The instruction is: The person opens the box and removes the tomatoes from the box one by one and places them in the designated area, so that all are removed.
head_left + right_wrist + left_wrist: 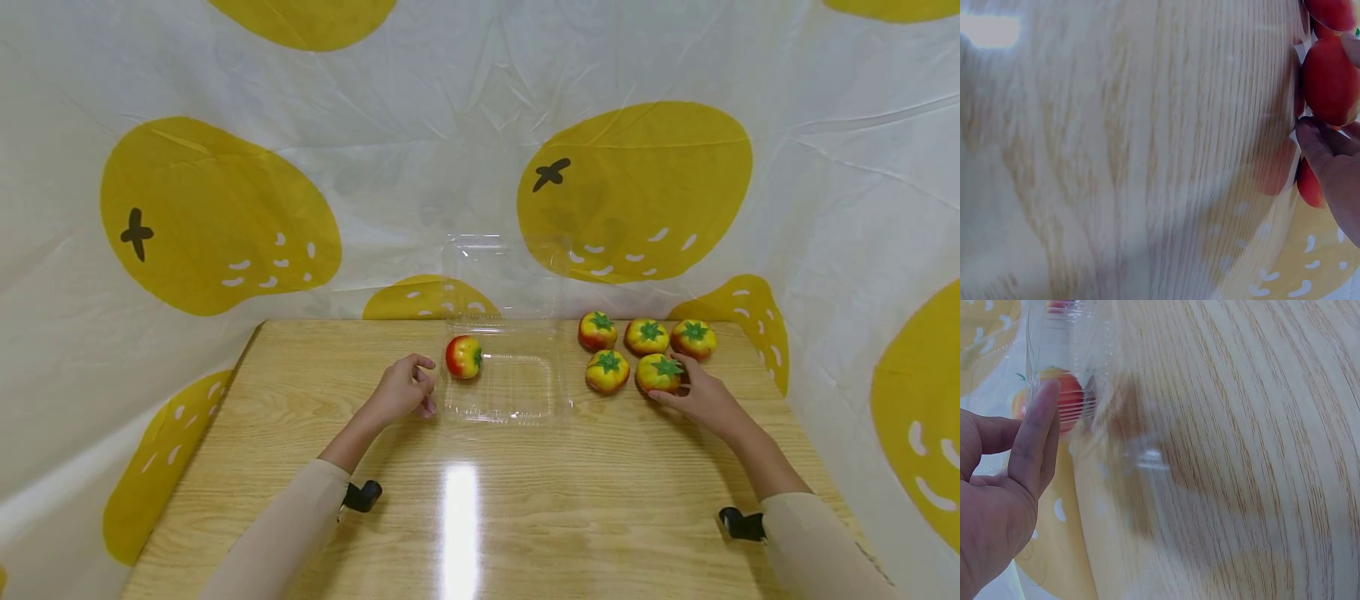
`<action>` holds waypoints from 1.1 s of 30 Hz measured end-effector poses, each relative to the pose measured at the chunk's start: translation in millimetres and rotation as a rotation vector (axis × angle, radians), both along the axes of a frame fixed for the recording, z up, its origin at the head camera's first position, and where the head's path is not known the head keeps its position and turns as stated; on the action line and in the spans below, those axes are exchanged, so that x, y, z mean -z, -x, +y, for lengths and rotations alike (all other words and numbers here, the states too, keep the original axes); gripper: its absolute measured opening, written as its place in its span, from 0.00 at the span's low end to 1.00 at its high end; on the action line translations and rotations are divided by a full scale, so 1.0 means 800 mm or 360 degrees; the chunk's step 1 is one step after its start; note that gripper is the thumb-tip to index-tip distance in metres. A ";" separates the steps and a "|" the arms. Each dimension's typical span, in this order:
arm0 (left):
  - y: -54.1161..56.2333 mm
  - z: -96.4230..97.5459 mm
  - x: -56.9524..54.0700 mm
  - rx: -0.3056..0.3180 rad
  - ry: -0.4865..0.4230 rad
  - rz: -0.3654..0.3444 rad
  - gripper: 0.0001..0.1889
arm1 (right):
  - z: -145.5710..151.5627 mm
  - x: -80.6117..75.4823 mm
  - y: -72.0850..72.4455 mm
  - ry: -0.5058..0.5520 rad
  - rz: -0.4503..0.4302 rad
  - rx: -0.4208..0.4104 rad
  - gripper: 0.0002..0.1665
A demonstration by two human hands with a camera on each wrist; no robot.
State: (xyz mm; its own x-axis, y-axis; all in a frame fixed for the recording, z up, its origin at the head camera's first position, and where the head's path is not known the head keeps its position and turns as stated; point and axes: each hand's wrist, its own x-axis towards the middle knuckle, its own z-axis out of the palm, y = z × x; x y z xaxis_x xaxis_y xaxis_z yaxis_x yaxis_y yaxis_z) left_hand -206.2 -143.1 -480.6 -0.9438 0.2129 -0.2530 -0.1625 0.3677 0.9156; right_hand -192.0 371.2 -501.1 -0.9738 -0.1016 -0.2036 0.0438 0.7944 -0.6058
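Observation:
A clear plastic clamshell box (pixel 517 418) lies on the table with its lid (pixel 501 279) raised at the back. In its back left corner is one red-and-yellow toy tomato (pixel 462 357) with a green leafy top. My left hand (pixel 405 390) is beside the box's left wall, fingers loosely bent and nothing held; whether it touches the wall I cannot tell. My right hand (pixel 697 397) has thumb and fingers around the front right toy tomato (pixel 657 372) of a group. In the right wrist view, that tomato (pixel 1330 81) sits between thumb and fingers.
Several other toy tomatoes stand close around the held one: one to its left (pixel 607 372) and a back row including a middle one (pixel 647 337). The wooden table (pixel 555 508) ends at a fruit-patterned curtain (pixel 420 192) behind and at both sides.

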 end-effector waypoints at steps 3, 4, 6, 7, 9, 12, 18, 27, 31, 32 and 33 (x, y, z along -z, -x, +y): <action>0.000 -0.001 0.000 0.0000 0.0007 0.0001 0.18 | -0.001 0.001 0.000 -0.0004 0.0009 -0.0002 0.65; 0.000 -0.001 0.000 0.0001 0.0009 0.0002 0.18 | -0.001 0.001 0.000 -0.0005 0.0012 -0.0004 0.64; 0.000 -0.001 0.000 0.0001 0.0011 0.0002 0.18 | -0.001 0.001 0.000 -0.0006 0.0018 -0.0007 0.64; 0.000 -0.001 0.000 0.0001 0.0012 0.0003 0.18 | -0.002 0.001 -0.001 -0.0006 0.0022 -0.0008 0.64; -0.001 0.000 -0.001 0.0000 0.0010 0.0001 0.18 | -0.002 0.001 -0.001 -0.0002 0.0026 -0.0010 0.63; -0.001 0.000 -0.001 -0.0001 0.0006 0.0002 0.18 | -0.002 0.000 -0.001 -0.0002 0.0029 -0.0014 0.63; -0.001 -0.001 -0.002 0.0002 0.0005 0.0009 0.19 | -0.003 -0.001 -0.001 -0.0009 0.0024 -0.0018 0.63; -0.002 -0.001 -0.004 -0.0002 0.0006 0.0006 0.18 | -0.002 -0.001 -0.002 0.0007 0.0051 -0.0021 0.61; -0.002 -0.001 -0.002 -0.0001 0.0011 0.0011 0.18 | -0.002 0.003 -0.001 0.0017 0.0070 -0.0029 0.60; -0.001 -0.001 -0.001 0.0000 0.0012 0.0011 0.18 | -0.002 0.003 0.000 0.0019 0.0071 -0.0031 0.60; -0.001 -0.001 -0.001 0.0000 0.0011 0.0011 0.18 | -0.002 0.003 0.000 0.0019 0.0071 -0.0034 0.60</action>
State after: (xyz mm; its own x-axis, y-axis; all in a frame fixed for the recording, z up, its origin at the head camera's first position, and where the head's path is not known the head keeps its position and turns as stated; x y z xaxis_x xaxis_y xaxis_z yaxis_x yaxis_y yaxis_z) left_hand -205.4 -144.2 -479.9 -0.9455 0.2111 -0.2478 -0.1561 0.3741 0.9141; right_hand -191.8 369.4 -503.8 -0.9795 -0.1246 -0.1586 -0.0005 0.7876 -0.6161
